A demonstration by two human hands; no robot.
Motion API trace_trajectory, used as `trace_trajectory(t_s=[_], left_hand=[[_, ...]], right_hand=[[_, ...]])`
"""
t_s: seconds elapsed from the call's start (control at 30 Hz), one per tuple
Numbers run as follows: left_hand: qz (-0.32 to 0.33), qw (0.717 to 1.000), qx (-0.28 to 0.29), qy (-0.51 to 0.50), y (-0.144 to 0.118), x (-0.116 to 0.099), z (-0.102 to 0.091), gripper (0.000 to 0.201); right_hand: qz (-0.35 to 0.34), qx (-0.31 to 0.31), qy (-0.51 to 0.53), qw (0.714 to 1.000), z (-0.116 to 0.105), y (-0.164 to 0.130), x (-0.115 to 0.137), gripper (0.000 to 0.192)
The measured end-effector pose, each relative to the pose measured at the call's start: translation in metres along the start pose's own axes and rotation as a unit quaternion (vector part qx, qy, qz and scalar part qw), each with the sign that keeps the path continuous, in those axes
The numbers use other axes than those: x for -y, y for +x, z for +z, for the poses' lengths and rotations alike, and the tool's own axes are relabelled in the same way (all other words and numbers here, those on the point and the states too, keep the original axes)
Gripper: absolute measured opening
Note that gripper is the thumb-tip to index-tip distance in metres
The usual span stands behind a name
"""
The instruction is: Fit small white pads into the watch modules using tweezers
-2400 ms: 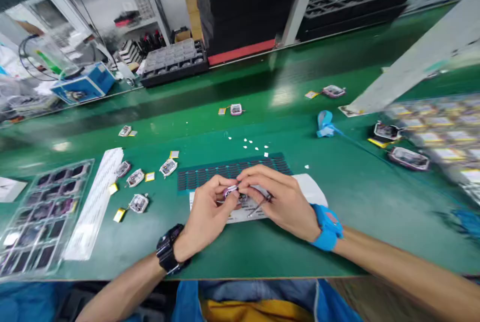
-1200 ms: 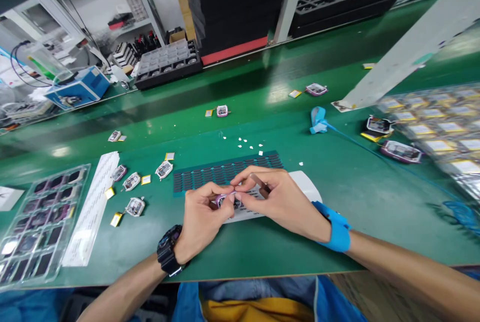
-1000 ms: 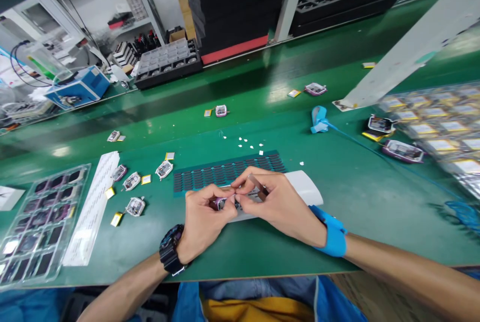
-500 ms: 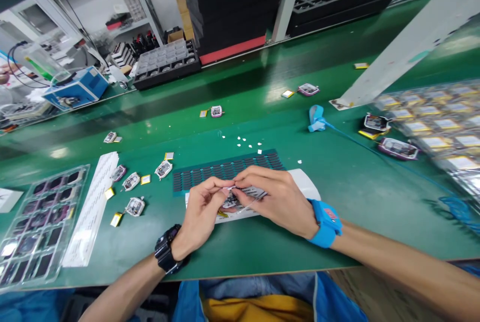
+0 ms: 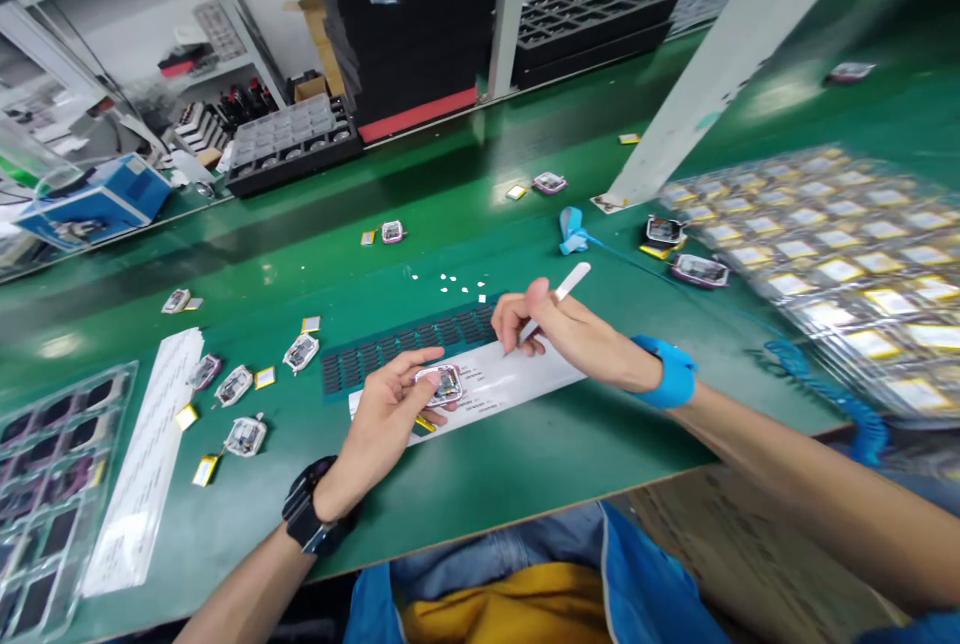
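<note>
My left hand (image 5: 386, 411) holds a small pink-rimmed watch module (image 5: 442, 384) with its circuit side up, just above a white label sheet (image 5: 517, 379). A small yellow battery (image 5: 424, 422) hangs below the module. My right hand (image 5: 559, 329), with a blue wrist strap (image 5: 671, 371), grips white tweezers (image 5: 556, 299). Their tip touches the white sheet to the right of the module. Behind the sheet lies a dark sheet of small pads (image 5: 409, 346).
Several loose modules with yellow batteries (image 5: 236, 386) lie at the left, by a white strip (image 5: 146, 454) and a clear tray (image 5: 37, 484). Large trays of parts (image 5: 832, 244) fill the right. A white post (image 5: 720, 54) and black trays (image 5: 292, 139) stand behind.
My hands have come apart. The right hand moved right with the tweezers to the white sheet, and the left hand keeps the module. The camera view has shifted to the right.
</note>
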State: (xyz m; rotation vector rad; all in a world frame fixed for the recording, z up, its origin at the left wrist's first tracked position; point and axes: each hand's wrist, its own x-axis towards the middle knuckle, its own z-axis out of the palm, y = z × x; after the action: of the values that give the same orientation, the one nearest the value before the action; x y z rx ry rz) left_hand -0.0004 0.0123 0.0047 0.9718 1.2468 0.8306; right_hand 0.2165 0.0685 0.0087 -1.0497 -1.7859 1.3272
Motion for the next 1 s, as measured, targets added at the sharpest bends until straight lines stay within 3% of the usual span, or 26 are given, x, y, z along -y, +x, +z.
trace_trajectory(t_s=[0.1,0.2,0.3,0.6,0.77,1.0], left_hand=[[-0.032,0.999,0.014,-0.032,0.006,0.009,0.001,0.048],[-0.030,0.999,0.010,-0.020,0.008,0.017,0.002,0.044],[-0.012,1.000,0.000,0.011,0.008,0.019,0.003,0.039],[0.003,0.999,-0.001,0.052,0.008,0.019,0.003,0.035],[0.005,0.999,-0.002,0.051,0.007,0.018,0.005,0.035],[-0.007,0.999,-0.001,0.042,0.008,0.020,0.004,0.039]], right_hand=[[0.046,0.056,0.033,0.997,-0.008,-0.014,-0.009,0.055],[0.090,0.062,0.039,0.993,-0.007,-0.025,-0.019,0.039],[0.118,0.048,0.061,0.990,-0.005,-0.029,-0.027,0.038],[0.111,0.079,0.063,0.989,-0.005,-0.021,-0.026,0.032],[0.134,0.069,0.088,0.985,-0.002,-0.017,-0.024,0.035],[0.139,0.105,0.109,0.979,-0.008,-0.014,-0.024,0.034]])
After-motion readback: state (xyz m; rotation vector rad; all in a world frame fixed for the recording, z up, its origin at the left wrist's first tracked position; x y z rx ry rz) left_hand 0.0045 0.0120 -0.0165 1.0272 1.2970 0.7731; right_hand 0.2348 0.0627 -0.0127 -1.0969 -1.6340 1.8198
